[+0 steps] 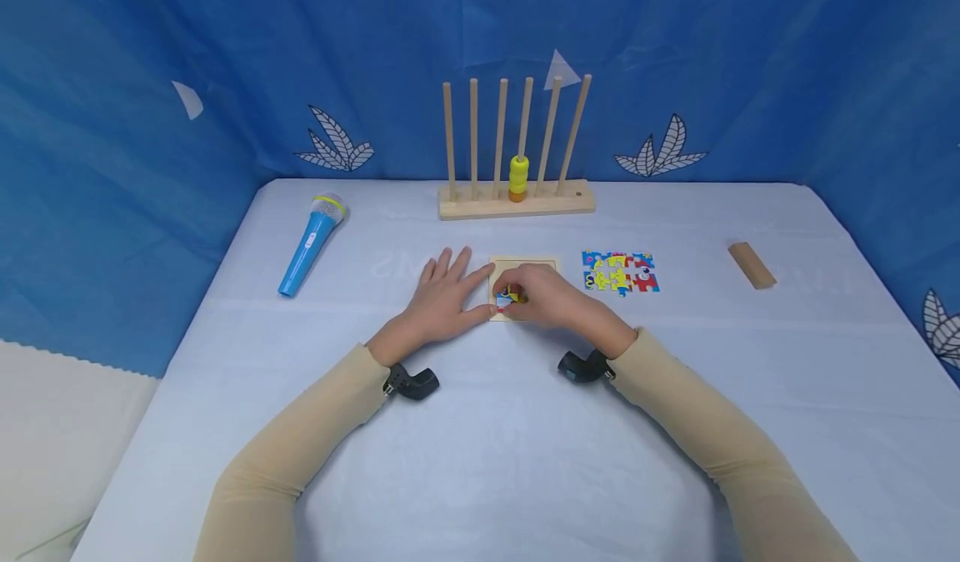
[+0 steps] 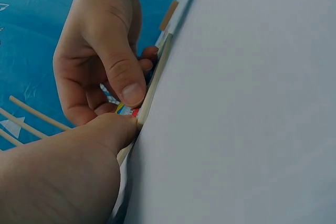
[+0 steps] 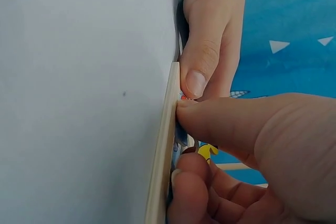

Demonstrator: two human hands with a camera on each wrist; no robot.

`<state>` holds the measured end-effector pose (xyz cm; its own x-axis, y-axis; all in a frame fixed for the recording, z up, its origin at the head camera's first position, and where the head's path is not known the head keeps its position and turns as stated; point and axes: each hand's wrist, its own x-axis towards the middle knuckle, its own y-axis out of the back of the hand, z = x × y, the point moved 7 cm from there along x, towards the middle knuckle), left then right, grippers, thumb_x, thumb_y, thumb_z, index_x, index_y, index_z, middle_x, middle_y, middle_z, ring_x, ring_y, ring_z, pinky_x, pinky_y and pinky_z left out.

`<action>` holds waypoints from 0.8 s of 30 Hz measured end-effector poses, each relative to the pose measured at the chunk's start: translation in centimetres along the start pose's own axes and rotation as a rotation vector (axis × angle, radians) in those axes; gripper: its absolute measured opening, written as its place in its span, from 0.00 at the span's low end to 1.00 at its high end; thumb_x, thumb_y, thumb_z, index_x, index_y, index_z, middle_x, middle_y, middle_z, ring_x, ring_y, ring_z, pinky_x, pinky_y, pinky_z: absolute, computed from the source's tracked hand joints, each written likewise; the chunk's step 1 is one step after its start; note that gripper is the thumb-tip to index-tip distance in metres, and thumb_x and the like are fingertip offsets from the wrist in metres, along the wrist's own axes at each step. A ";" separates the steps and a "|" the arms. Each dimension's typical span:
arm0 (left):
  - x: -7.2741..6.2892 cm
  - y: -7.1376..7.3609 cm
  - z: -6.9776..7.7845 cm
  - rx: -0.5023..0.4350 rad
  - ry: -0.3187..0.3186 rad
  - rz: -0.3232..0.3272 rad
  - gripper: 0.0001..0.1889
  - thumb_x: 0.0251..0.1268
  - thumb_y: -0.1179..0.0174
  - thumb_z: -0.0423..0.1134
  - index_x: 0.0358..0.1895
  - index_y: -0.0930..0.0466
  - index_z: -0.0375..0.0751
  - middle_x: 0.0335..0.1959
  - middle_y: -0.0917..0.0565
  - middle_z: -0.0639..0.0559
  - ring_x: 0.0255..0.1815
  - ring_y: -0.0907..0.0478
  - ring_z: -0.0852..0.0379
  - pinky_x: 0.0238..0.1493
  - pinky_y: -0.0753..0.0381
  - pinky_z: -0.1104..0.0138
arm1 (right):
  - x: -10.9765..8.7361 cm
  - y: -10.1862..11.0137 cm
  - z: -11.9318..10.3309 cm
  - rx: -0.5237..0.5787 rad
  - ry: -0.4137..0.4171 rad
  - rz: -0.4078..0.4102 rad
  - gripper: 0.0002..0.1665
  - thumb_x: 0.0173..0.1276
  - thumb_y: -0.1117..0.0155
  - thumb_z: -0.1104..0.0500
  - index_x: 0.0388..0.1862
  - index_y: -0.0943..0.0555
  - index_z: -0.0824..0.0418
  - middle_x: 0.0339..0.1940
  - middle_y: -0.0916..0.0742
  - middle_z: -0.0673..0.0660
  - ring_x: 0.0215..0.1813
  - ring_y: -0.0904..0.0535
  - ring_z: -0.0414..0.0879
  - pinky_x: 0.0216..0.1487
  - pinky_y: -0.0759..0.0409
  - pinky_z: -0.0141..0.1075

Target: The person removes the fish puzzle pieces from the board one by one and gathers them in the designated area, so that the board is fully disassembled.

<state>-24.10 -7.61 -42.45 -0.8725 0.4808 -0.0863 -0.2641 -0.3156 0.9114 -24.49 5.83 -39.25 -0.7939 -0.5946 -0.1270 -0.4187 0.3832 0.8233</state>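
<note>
A small wooden puzzle tray (image 1: 517, 259) lies flat on the table, partly hidden under the hands. My left hand (image 1: 440, 302) rests at its left side with fingers spread, the thumb tip at the lower left corner. Over the tray my right hand (image 1: 547, 297) bends its fingers and pinches a yellow puzzle piece (image 3: 207, 153), mostly hidden by the fingers. Blue, red and white picture pieces (image 1: 504, 301) show in the tray's lower left, beneath that hand. In the left wrist view, the right thumb sits close to the left thumb at the tray's edge.
To the right of the tray lie several joined puzzle pieces (image 1: 619, 273). A wooden peg stand (image 1: 480, 207) with yellow and orange beads (image 1: 518, 176) on one peg is behind. A blue toy microphone (image 1: 306, 253) lies left, a brown block (image 1: 752, 265) far right.
</note>
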 end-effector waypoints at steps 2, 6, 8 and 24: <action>0.0 0.0 0.0 0.003 0.000 0.000 0.39 0.73 0.49 0.64 0.82 0.43 0.54 0.85 0.53 0.36 0.85 0.65 0.31 0.80 0.62 0.34 | 0.0 0.0 0.2 0.022 0.002 -0.005 0.16 0.66 0.28 0.64 0.52 0.15 0.59 0.32 0.16 0.53 0.35 0.25 0.46 0.38 0.26 0.34; -0.1 0.1 0.0 -0.002 0.001 0.006 0.38 0.73 0.49 0.64 0.82 0.43 0.54 0.85 0.53 0.36 0.85 0.65 0.31 0.80 0.62 0.35 | 0.1 0.1 0.7 0.093 0.004 -0.022 0.13 0.71 0.35 0.65 0.53 0.16 0.59 0.33 0.16 0.54 0.36 0.24 0.46 0.39 0.24 0.34; -0.1 0.0 0.0 -0.006 0.000 0.006 0.39 0.73 0.49 0.64 0.82 0.43 0.54 0.85 0.54 0.36 0.85 0.65 0.31 0.80 0.62 0.35 | -0.1 0.5 0.9 0.121 0.005 -0.031 0.13 0.73 0.38 0.66 0.54 0.16 0.59 0.34 0.16 0.54 0.36 0.24 0.46 0.39 0.24 0.35; 0.1 -0.2 0.0 0.019 0.013 -0.004 0.39 0.72 0.49 0.64 0.82 0.44 0.55 0.85 0.54 0.37 0.85 0.66 0.31 0.81 0.63 0.36 | -5.1 6.0 6.3 0.161 -0.202 0.081 0.12 0.71 0.36 0.64 0.52 0.21 0.63 0.35 0.15 0.60 0.27 0.23 0.47 0.33 0.21 0.36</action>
<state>-24.16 -7.50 -42.67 -0.8771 0.4709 -0.0949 -0.2594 -0.2980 0.9186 -25.74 15.63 -37.14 -0.8930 -0.4103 -0.1851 -0.4017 0.5408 0.7390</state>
